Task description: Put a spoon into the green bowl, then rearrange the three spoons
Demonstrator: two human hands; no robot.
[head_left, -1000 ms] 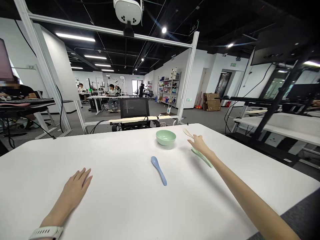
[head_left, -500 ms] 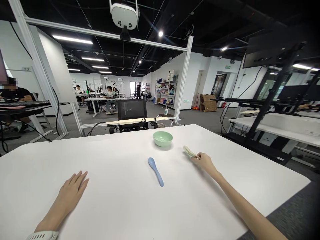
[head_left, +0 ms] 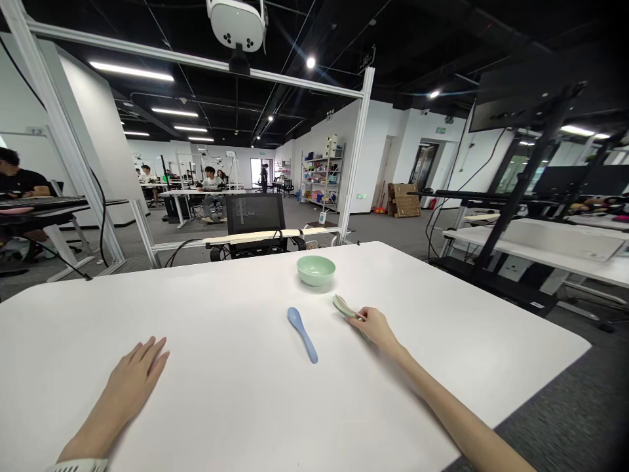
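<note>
My right hand (head_left: 374,325) is closed on the handles of a green spoon and a beige spoon (head_left: 343,305), whose stacked bowls stick out to the upper left, low over the white table (head_left: 236,393). A blue spoon (head_left: 302,333) lies on the table just left of that hand. A pale green bowl (head_left: 316,269) stands behind them, toward the far edge. My left hand (head_left: 135,377) lies flat on the table at the near left, fingers stretched out, holding nothing.
A black office chair (head_left: 255,219) stands behind the table's far edge inside a white metal frame (head_left: 356,154) with a camera unit (head_left: 236,23) on top. Other desks, shelves and seated people fill the room behind; black stands and tables are at the right.
My right hand picked up the two spoons at the far right and has drawn them back left toward the blue spoon. The left hand has stayed put.
</note>
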